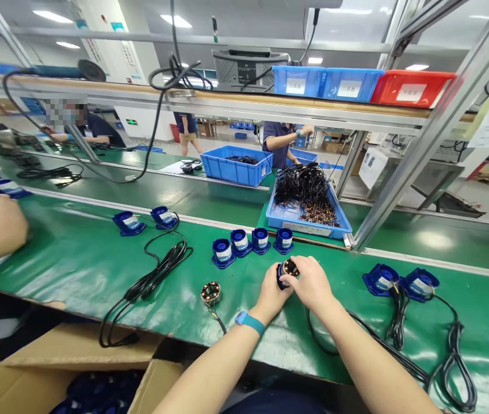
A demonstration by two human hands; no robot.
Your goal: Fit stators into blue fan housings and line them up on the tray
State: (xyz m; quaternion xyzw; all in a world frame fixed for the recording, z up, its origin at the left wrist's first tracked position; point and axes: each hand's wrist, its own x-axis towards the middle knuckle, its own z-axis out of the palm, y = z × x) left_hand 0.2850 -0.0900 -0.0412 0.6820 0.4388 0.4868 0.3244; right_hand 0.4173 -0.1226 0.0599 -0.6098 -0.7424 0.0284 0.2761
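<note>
My left hand [269,294], with a teal band on its wrist, grips a dark blue housing [279,276], mostly hidden by the fingers. A round coil ring [290,267] with copper-coloured spots sits at the housing's mouth. My right hand [313,280] pinches this ring from the right side; how deep it sits I cannot tell. A black cable [320,342] runs from below my right hand toward the lower right. Left of my hands lies another coil ring [210,292] with thin wires. Behind them stand several blue housings [240,242] with white labels.
A blue tray [309,230] of black cables and coil rings stands at the back. Blue housings with cables lie at right [419,284] and left [129,222]. A coiled cable [158,273] lies left. An open cardboard box [84,345] sits below the edge. Another person's hand [3,224] is far left.
</note>
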